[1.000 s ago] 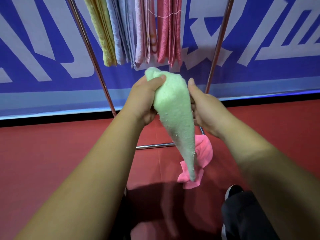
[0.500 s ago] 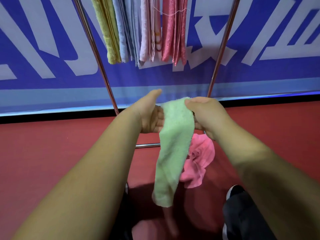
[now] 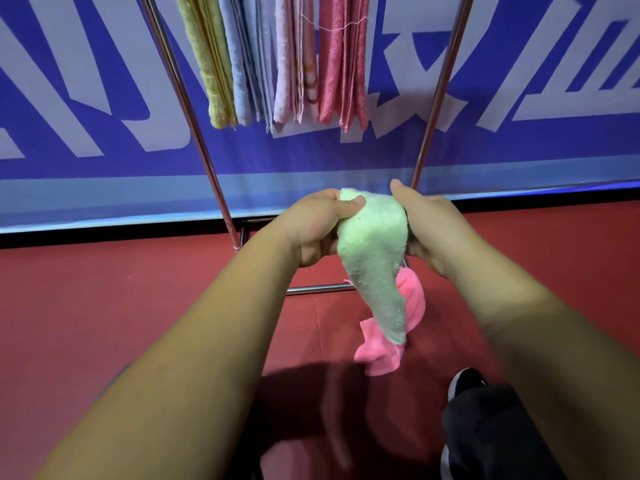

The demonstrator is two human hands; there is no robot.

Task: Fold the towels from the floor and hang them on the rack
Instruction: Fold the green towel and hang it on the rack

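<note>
Green towel (image 3: pixel 374 258) in pinching grip of left hand (image 3: pixel 311 230) and right hand (image 3: pixel 436 230); folded towels (image 3: pixel 287 64) on rack (image 3: pixel 188 109)

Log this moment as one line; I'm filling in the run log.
stage: folding, unhung | left hand: grips green towel top | right hand: holds green towel | pink towel: on floor | rack: hung towels

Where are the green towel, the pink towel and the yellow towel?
green towel (image 3: pixel 372 244): head view, bunched upper part.
pink towel (image 3: pixel 378 357): head view, crumpled lower end.
yellow towel (image 3: pixel 207 64): head view, middle of the hanging strip.
</note>
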